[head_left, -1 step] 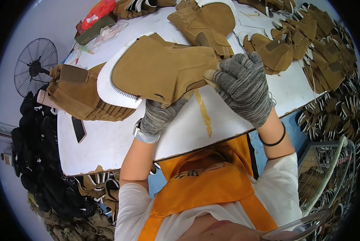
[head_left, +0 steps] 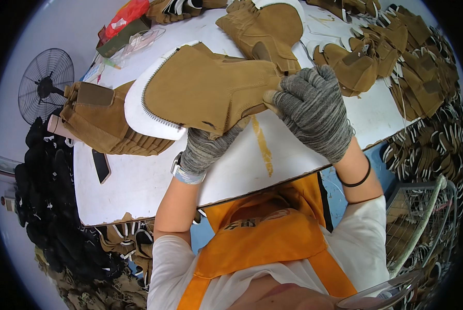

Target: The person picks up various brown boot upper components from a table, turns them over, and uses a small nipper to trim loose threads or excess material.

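A tan suede boot upper (head_left: 200, 85), edged in white at its rounded toe with a line of zigzag stitching, is held up over the white table. My left hand (head_left: 208, 147), in a grey knit glove, grips it from below, with the fingers mostly hidden behind the suede. At the upper's narrower right end, my gloved right hand (head_left: 314, 111) pinches the edge between thumb and curled fingers. A stack of similar tan uppers (head_left: 107, 124) lies just left of the held one. Another stack (head_left: 265, 31) rests beyond it.
More tan uppers (head_left: 352, 64) spread over the table's right side. A dark phone (head_left: 101, 166) lies on the white table (head_left: 138, 191). A box with a red bag (head_left: 128, 20) stands far left, near a fan (head_left: 45, 85). A wire basket (head_left: 412, 217) stands at lower right.
My right hand and forearm have shifted very slightly to the right. Both hands keep their hold on the boot upper.
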Tool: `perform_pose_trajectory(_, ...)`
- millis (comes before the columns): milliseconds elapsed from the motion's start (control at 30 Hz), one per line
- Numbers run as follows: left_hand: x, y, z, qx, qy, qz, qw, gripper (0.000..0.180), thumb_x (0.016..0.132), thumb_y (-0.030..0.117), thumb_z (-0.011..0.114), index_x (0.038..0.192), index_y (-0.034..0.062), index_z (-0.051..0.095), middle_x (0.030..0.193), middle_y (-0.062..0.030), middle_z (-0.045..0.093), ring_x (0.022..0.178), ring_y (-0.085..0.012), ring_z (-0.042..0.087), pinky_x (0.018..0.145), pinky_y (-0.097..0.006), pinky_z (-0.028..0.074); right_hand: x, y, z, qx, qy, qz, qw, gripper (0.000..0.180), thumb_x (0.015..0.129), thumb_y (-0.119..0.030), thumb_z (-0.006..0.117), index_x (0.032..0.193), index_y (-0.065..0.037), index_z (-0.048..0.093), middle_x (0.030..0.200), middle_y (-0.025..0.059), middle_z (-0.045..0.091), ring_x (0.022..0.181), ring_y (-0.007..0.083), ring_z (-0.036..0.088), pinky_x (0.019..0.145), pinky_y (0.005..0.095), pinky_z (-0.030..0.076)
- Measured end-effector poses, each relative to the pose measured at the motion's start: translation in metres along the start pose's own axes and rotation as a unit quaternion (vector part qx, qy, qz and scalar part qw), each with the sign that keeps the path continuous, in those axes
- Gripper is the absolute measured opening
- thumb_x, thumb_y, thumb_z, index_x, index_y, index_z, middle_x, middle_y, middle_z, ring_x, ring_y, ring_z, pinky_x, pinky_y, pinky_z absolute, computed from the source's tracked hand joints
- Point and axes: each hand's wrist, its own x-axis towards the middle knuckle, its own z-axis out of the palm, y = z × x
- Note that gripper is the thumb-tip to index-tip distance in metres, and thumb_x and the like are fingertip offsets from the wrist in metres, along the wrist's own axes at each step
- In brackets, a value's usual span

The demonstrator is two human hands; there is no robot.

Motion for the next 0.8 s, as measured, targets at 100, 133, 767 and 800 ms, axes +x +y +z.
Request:
perform_pose_trajectory(100, -0.004, -0.004, 0.001, 0.177, -0.002, 0.102, 0.979, 0.056, 0.078, 0.025, 0.079, 0.126, 0.0090, 0.055, 0.117, -0.0096, 0.063, 0.103, -0.0245, 0.063, 0.088, -0.036, 0.052, 0.010, 0.007, -0.008, -0.014, -0.074, -0.048, 0.996, 0.020, 0.079, -0.018, 0.058, 0.094, -0.013, 0.069, 0.098, 0.0047, 0.062, 0.095, 0.0219, 0.057, 0.087, 0.0424, 0.042)
perform_pose_trajectory(133, -0.007, -0.006, -0.001, 0.208, -0.004, 0.119, 0.971, 0.057, 0.078, 0.027, 0.079, 0.127, 0.0096, 0.054, 0.119, -0.0098, 0.062, 0.104, -0.0252, 0.062, 0.088, -0.037, 0.052, 0.011, 0.008, -0.007, -0.015, -0.084, -0.054, 0.995, 0.020, 0.079, -0.018, 0.057, 0.094, -0.013, 0.069, 0.099, 0.0050, 0.062, 0.096, 0.0218, 0.057, 0.088, 0.0423, 0.042)
perform_pose_trajectory(767, 0.001, -0.006, 0.001, -0.103, -0.015, -0.046, 0.993, 0.059, 0.075, 0.020, 0.082, 0.125, 0.0057, 0.053, 0.117, -0.0089, 0.062, 0.103, -0.0206, 0.062, 0.087, -0.032, 0.052, -0.011, 0.014, 0.009, 0.195, 0.020, 0.034, 0.980, 0.043, 0.063, -0.028, 0.080, 0.099, -0.009, 0.067, 0.103, 0.0091, 0.062, 0.100, 0.0285, 0.057, 0.092, 0.0410, 0.043)
perform_pose_trajectory(800, 0.002, -0.005, 0.001, -0.132, -0.006, -0.059, 0.990, 0.059, 0.075, 0.020, 0.082, 0.125, 0.0052, 0.054, 0.116, -0.0088, 0.062, 0.103, -0.0202, 0.061, 0.087, -0.032, 0.052, -0.020, 0.018, 0.015, 0.200, 0.059, 0.069, 0.976, 0.043, 0.065, -0.028, 0.080, 0.100, -0.009, 0.067, 0.105, 0.0090, 0.063, 0.101, 0.0285, 0.057, 0.093, 0.0410, 0.043)
